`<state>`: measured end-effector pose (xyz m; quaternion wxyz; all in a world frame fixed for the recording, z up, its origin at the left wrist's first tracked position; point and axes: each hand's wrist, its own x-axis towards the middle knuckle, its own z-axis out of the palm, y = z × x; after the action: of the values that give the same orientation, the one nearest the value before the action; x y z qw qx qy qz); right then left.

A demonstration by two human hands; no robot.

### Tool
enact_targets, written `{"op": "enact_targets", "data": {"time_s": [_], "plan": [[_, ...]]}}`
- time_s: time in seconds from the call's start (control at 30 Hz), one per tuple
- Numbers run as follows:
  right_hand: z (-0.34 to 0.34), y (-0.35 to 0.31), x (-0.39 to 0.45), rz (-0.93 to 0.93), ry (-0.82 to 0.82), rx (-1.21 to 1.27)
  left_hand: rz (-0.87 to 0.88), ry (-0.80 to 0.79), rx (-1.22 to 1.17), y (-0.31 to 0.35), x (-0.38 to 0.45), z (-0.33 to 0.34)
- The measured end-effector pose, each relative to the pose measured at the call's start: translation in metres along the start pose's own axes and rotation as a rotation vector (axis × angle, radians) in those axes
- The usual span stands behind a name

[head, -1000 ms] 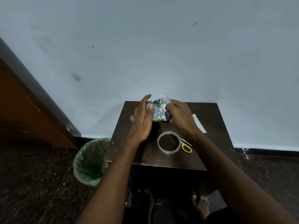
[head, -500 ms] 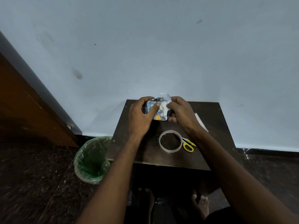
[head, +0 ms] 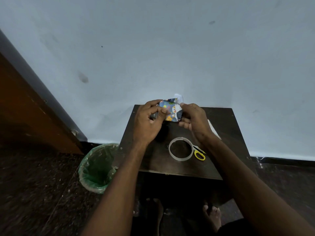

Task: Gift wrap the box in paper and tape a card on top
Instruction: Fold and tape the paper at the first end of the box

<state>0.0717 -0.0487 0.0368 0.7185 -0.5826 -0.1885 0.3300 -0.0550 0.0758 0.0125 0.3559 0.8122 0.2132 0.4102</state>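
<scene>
Patterned paper already covers the box [head: 170,111], which both hands hold just above the far edge of the counter [head: 225,116]: the left hand [head: 147,120] grips its left end with curled fingers and thumb on the near face, while the right hand [head: 194,120] pinches the loose right-end flap, whose white underside sticks up beyond the grip. That flap is untaped, so I judge it could spring open or crease crookedly if either pinch slackens. Tape [head: 181,149] and scissors [head: 199,154] lie nearer, below the right wrist.
</scene>
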Motion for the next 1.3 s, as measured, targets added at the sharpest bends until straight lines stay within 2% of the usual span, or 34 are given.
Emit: {"op": "enact_targets", "data": {"time_s": [0.1,0.23,0.4,0.53,0.73,0.93,1.03,1.17,1.3], "plan": [[-0.003,-0.003,-0.001,0.003,-0.035,0.076,0.067,-0.116,-0.018,-0.001,0.000,-0.006],[-0.006,-0.001,-0.003,-0.029,-0.139,0.098,0.068,-0.007,-0.017,-0.011,0.003,-0.004],[-0.009,0.003,-0.004,-0.151,-0.222,-0.088,0.016,0.039,-0.092,-0.009,0.003,-0.002],[-0.009,0.013,-0.005,-0.264,-0.234,-0.231,-0.053,-0.007,-0.173,-0.013,0.005,-0.005],[-0.012,0.021,0.000,-0.332,-0.206,-0.318,-0.034,-0.083,-0.222,-0.018,0.004,-0.012],[-0.010,0.019,-0.002,-0.518,-0.227,-0.466,-0.006,-0.086,-0.244,-0.018,0.005,-0.015],[-0.012,0.009,-0.005,-0.569,-0.272,-0.646,-0.002,-0.087,-0.250,-0.018,0.006,-0.016],[-0.013,0.007,-0.003,-0.728,-0.271,-1.062,0.024,-0.106,-0.214,-0.014,0.003,-0.018],[-0.012,0.007,-0.003,-0.763,-0.230,-1.151,0.043,-0.110,-0.153,-0.013,0.003,-0.018]]}}
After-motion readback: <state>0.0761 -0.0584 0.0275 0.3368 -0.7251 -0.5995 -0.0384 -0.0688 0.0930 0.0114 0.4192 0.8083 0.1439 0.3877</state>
